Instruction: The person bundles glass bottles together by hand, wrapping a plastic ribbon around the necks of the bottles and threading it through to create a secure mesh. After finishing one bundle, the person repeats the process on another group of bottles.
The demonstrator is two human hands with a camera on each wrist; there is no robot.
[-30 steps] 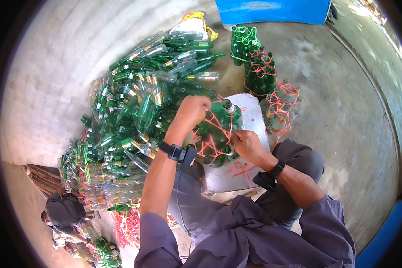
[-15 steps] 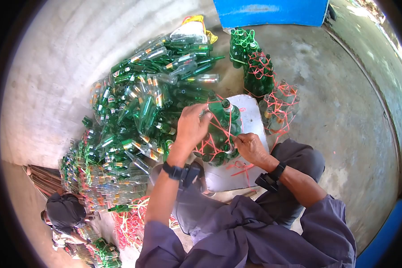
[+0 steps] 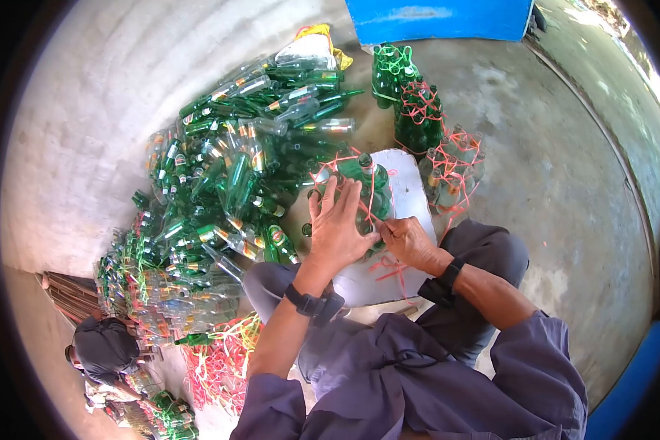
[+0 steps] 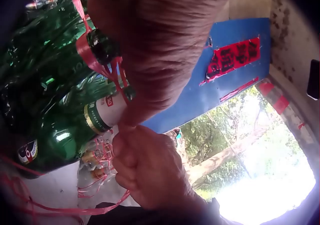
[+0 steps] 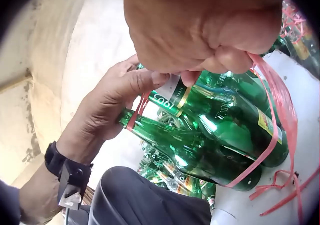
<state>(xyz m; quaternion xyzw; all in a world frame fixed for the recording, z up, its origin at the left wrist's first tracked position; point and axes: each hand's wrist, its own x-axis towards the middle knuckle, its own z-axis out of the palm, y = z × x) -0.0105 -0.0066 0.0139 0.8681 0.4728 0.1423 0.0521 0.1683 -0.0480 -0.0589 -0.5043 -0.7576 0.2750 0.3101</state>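
Nice setup: concrete floor (image 3: 557, 198), pale wall (image 3: 125, 95), and your one green bottle bundle (image 5: 225, 117) on a white board (image 3: 409, 183). Glossy glass, labels, pink twine (image 5: 284, 92) criss-crossing. Your left hand (image 3: 337, 227) lies fingers-straight over the necks; your right hand (image 3: 412, 244) pinches the twine. Three other tied bundles (image 3: 419, 121) stand beyond.

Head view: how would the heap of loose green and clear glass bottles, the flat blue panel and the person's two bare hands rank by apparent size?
1. Bottle heap
2. Blue panel, though the picture's edge cuts it off
3. Left hand, fingers extended
4. Right hand, fingers curled
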